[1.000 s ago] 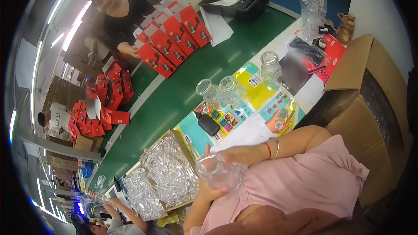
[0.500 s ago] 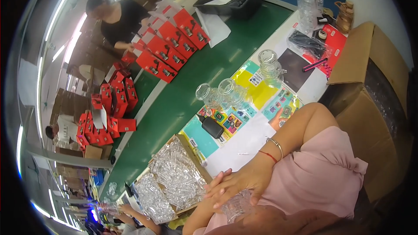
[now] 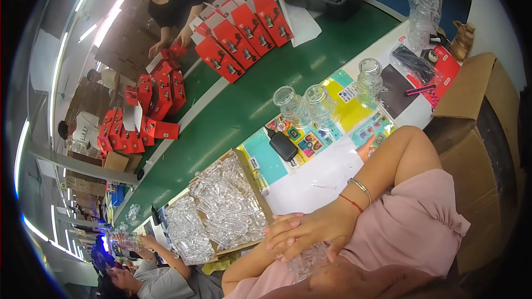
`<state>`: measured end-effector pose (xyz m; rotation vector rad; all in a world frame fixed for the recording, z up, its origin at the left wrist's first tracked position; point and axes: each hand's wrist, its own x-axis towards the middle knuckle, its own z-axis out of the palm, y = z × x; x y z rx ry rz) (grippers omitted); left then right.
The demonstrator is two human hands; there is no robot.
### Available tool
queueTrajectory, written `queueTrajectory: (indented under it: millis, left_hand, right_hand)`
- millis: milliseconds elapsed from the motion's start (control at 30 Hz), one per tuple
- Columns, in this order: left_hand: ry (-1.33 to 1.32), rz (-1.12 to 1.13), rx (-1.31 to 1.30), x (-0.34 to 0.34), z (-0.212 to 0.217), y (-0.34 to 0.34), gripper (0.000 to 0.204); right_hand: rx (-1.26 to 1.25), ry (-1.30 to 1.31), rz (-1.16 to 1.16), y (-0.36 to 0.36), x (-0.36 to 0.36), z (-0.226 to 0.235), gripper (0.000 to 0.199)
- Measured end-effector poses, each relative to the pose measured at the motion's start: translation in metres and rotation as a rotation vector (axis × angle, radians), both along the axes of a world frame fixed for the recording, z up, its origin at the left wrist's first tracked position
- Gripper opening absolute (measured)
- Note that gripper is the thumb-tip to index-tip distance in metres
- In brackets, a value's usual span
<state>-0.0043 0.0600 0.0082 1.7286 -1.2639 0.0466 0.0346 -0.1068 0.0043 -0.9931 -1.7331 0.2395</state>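
My right hand (image 3: 318, 230), with a bracelet and a red cord at its wrist, is folded over my left hand (image 3: 279, 236), and their fingers interlace. Beneath the right palm and thumb is a ribbed clear glass vessel (image 3: 308, 261), close to my pink clothing. The left hand is mostly covered, so its grip on the glass is hidden. On the table beyond stand two clear glass vessels, one left (image 3: 289, 105) and one beside it (image 3: 320, 105), on colourful printed sheets. A third vessel (image 3: 369, 83) stands farther right. A black adapter (image 3: 283, 145) lies nearer my hands.
A carton (image 3: 252, 180) of small clear pieces sits left of my hands. An open cardboard box (image 3: 463, 127) is at the right. Across the green belt (image 3: 221, 116) stand red boxes (image 3: 244, 36) and a black bin (image 3: 343, 3). One co-worker (image 3: 174, 3) handles red boxes; another (image 3: 160, 279) sits at left.
The view has shifted, so the table things appear farther right and the seated co-worker shows more. My hands stay folded over the glass vessel. The far co-worker's arms have moved at the red boxes.
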Motion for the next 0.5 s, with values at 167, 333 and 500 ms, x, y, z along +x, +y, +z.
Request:
queueTrajectory:
  millis: [167,333,500]
  left_hand:
    - [-0.313,-0.426,1.357,0.001,0.043,-0.021,0.046]
    - [-0.523,-0.613,2.115,-0.003,0.061,-0.006,0.047]
    - [-0.632,-0.556,1.931,0.004,0.058,0.014,0.050]
  right_hand:
    - [-0.029,0.008,0.083,0.012,0.002,0.004,0.078]
    - [-0.027,0.126,0.122,0.026,-0.003,0.010,0.066]
    - [-0.004,0.302,0.030,0.041,-0.002,0.003,0.042]
